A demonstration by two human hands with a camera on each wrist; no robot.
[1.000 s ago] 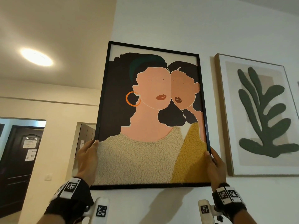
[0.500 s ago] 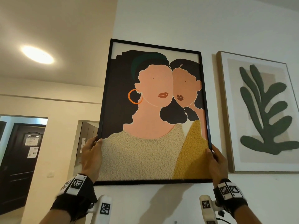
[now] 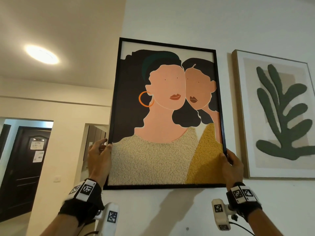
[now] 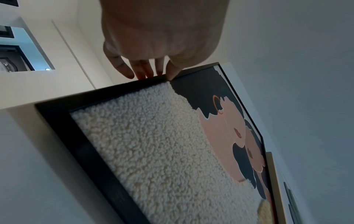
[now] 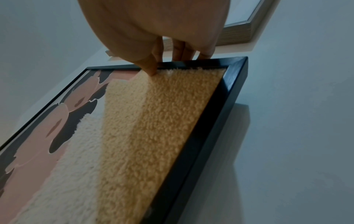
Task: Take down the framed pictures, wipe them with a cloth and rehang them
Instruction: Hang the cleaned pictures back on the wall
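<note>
A black-framed picture [image 3: 163,116] of two women with woolly cream and yellow clothing sits against the white wall, slightly askew. My left hand [image 3: 99,157] is at its left edge, low down. In the left wrist view the left hand [image 4: 153,75] has straight fingers touching the frame's outer edge, with the thumb tip on the front lip of the picture [image 4: 162,144]. My right hand [image 3: 230,162] holds the right edge. In the right wrist view the right hand [image 5: 168,63] pinches the picture [image 5: 143,128], thumb on the yellow pile, fingers behind the frame. No cloth is in view.
A light-wood framed picture of a green leaf [image 3: 281,113] hangs close on the right, a narrow gap away. The wall ends just left of the black frame, opening onto a hallway with a dark door [image 3: 25,167]. A ceiling light [image 3: 41,54] glows above.
The picture has stayed almost in place on the wall. My left hand's fingers have straightened and its forefinger has lifted off the frame. The right hand's hold is unchanged.
</note>
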